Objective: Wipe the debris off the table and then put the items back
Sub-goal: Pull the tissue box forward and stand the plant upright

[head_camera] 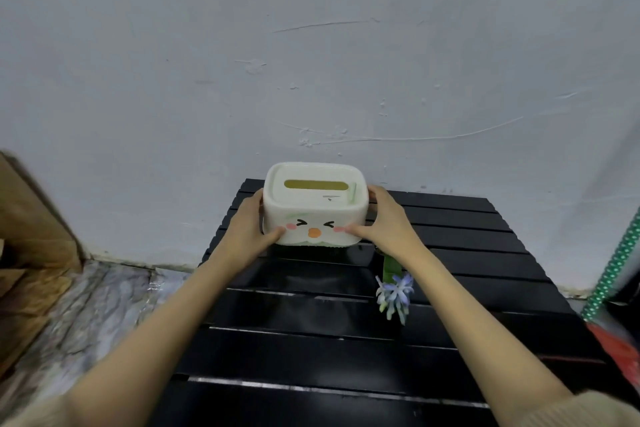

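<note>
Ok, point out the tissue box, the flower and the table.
tissue box (313,215): head view, front face above the orange beak.
flower (396,293): head view, pale blue petals.
table (311,357): head view, bare black slat near the front.

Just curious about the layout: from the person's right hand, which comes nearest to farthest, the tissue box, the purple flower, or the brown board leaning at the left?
From the right hand:
1. Tissue box, held against the palm, at the table's far end.
2. Purple flower, lying on the table just below the right wrist.
3. Brown board, far off at the left, by the wall.
</note>
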A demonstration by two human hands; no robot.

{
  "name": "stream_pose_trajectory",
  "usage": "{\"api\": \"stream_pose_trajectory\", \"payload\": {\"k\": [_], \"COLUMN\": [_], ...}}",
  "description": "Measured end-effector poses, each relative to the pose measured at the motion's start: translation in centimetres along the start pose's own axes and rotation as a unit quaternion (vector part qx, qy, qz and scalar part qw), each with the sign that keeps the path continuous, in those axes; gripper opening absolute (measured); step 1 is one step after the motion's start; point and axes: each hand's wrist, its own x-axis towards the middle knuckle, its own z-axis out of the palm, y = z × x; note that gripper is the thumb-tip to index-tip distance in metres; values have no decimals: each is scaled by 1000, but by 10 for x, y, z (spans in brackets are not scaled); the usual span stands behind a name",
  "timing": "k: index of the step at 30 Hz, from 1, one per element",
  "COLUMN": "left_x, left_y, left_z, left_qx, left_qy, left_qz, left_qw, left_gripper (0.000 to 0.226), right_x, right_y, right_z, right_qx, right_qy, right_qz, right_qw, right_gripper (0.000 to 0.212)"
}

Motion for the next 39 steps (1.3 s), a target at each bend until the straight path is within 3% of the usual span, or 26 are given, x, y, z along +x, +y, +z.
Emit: {"api": "stream_pose_trajectory", "payload": {"k": [7, 13, 22, 28, 34, 39], "left_x": [-72, -133, -185, -198, -202, -201], "left_y": [40, 52, 73, 74, 62, 39], "left_z": [-21, -11, 5, 6, -6, -20], "left_qx": [-40, -70, -91, -96, -54, -5], "left_qy": [55, 50, 32, 22, -7, -21], "left_qz": [-17, -81, -109, -119, -89, -97], "left_qw": [998, 993, 989, 988, 995, 995], "left_gripper": [60, 71, 75, 72, 66, 58], "right_x": [-60, -112, -168, -179, -172, -151], "right_y": [-36, -47, -27, -16, 1, 19], "right_z": [-19, -30, -35, -31, -47, -75], "right_qx": [24, 15, 28, 35, -3, -25], "right_qy": [-25, -54, -73, -77, -129, -91], "right_qz": [-31, -33, 1, 12, 14, 21], "right_qw": [999, 998, 997, 996, 991, 995], "right_gripper": [84, 77, 75, 78, 78, 71]}}
